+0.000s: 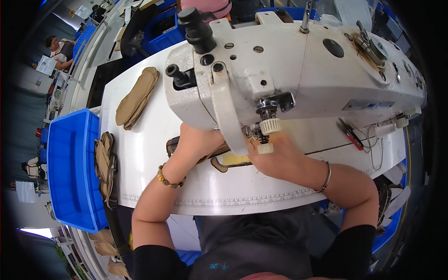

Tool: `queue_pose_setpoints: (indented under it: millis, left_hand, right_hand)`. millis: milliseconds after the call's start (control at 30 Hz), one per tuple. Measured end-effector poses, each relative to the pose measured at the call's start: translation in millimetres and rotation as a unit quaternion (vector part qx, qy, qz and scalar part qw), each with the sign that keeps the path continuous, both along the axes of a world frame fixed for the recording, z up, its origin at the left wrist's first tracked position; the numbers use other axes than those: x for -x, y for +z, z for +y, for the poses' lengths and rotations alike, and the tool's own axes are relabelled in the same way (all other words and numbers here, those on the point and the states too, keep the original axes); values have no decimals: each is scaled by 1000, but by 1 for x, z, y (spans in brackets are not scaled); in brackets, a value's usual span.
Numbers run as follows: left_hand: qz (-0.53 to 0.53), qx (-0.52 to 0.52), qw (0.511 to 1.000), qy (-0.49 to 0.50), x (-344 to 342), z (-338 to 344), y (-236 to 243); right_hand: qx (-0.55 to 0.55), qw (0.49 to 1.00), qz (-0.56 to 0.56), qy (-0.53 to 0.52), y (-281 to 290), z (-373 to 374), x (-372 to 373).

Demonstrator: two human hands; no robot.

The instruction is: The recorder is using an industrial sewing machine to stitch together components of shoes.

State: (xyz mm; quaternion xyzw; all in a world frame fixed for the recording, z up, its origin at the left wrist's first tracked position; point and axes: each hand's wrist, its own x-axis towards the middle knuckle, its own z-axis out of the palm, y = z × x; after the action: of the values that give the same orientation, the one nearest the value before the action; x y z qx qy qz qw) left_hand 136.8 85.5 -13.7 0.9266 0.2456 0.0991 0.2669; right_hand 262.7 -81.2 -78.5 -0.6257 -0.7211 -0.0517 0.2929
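Observation:
A white industrial sewing machine (pixel 289 70) spans the table, its head over both my hands. My left hand (pixel 198 142) is curled on a brown and black fabric piece, seemingly a shoe upper (pixel 172 145), left of the needle area. That hand's fingertips go out of sight behind the machine's pale lever (pixel 227 112). My right hand (pixel 277 156) is at the other side of the needle area, close to the piece; the tension knobs (pixel 269 126) cover most of its fingers. Between my hands, a brown-edged end of the piece (pixel 219 164) lies beside a yellow patch (pixel 235 159) on the table.
A stack of brown fabric pieces (pixel 137 98) lies at the table's far left. More pieces (pixel 105 163) hang by the left edge, next to a blue bin (pixel 70 172). Red-handled thread snips (pixel 350 133) lie right of my right hand. A ruler strip (pixel 242 203) runs along the front edge.

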Motion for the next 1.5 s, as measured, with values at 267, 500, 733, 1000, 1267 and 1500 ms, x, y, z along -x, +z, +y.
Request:
queue_pose_setpoints:
  millis: [267, 500, 733, 1000, 1267, 1500]
  left_hand:
    - [-1, -178, 975, -133, 28, -7, 5]
    - [-10, -116, 977, -177, 30, 11, -8]
    - [-86, 101, 983, -125, 20, 13, -10]
    - [-20, 58, 987, -150, 21, 13, 5]
    - [-64, -78, 973, -206, 22, 12, -10]
    - [-91, -180, 962, -187, 21, 13, -23]
  right_hand:
    - [-3, 998, 58, -20, -3, -2, 1]
    - [36, 995, 47, -76, 10, -1, 1]
    - [26, 992, -113, 43, 0, -3, 2]
    - [-54, 991, -117, 23, 0, 6, 4]
    - [-27, 993, -114, -1, -5, 7, -2]
    - [49, 992, -106, -49, -6, 2, -2]
